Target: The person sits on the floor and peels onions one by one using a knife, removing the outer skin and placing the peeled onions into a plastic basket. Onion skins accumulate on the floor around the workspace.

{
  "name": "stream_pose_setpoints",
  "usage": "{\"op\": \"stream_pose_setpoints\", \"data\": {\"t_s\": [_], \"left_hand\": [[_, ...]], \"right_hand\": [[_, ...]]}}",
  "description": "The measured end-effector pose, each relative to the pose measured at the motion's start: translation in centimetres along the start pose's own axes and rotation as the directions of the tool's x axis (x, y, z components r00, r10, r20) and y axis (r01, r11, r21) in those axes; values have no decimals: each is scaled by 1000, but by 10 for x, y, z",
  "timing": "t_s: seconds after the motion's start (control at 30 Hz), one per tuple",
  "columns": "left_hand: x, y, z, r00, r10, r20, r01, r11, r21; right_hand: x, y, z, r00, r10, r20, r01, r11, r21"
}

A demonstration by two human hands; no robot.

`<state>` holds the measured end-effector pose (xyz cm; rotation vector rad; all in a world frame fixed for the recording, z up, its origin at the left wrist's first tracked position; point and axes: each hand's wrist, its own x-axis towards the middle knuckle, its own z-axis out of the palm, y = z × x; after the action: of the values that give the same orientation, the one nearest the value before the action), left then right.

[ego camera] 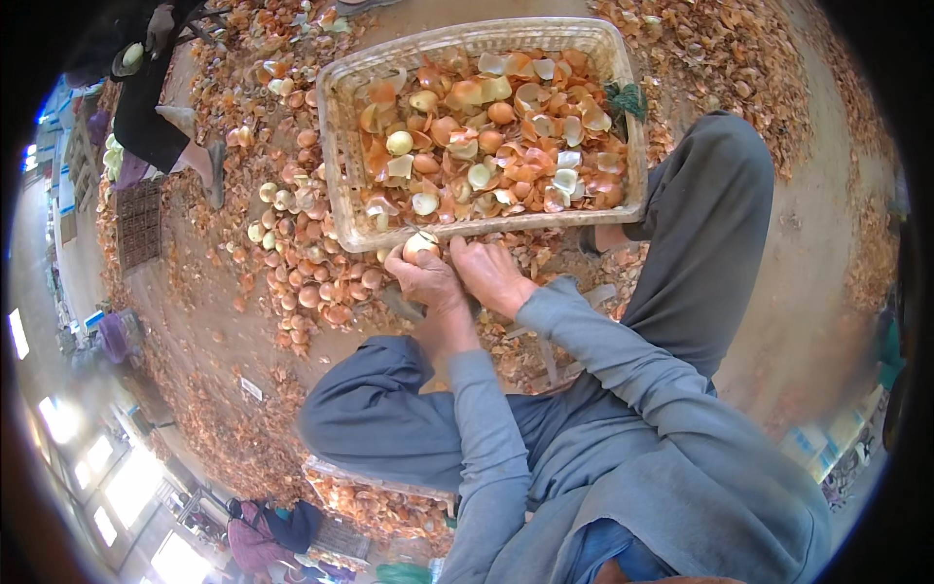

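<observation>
My left hand (429,281) grips an onion (421,247) at the near rim of a plastic crate (481,228). A thin dark blade or tool lies against the top of that onion; its handle cannot be made out. Close on the right, my right hand (492,274) has its fingers curled with the thumb side at the crate rim; whether it holds something is hidden. Inside the crate are loose onion skins (522,164), several brown onions (501,113) and several pale peeled onions (399,143).
A pile of onions (309,296) lies on the floor left of the crate, among scattered skins (730,66). Another person's leg (149,120) is at the upper left, near a brown crate (139,225). A second crate of skins (379,504) stands behind my bent leg; a person (263,533) is beyond.
</observation>
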<state>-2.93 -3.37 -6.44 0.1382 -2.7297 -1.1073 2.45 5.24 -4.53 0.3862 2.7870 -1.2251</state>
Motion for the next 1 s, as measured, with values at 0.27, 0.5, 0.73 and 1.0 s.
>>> {"op": "stream_pose_setpoints", "data": {"t_s": [0.27,0.5,0.73,1.0], "left_hand": [[15,-48,0,1000,-11,27,15,986,-165],[16,-25,-24,942,-39,332,210,843,-495],[2,30,-42,915,138,380,202,657,-726],[1,15,-10,967,112,230,-36,950,-311]], "right_hand": [[-33,23,-27,971,123,-205,-94,984,149],[-8,9,-47,897,384,221,-352,316,881],[1,4,-38,874,306,377,-303,-262,916],[22,44,14,944,44,-328,145,836,529]]}}
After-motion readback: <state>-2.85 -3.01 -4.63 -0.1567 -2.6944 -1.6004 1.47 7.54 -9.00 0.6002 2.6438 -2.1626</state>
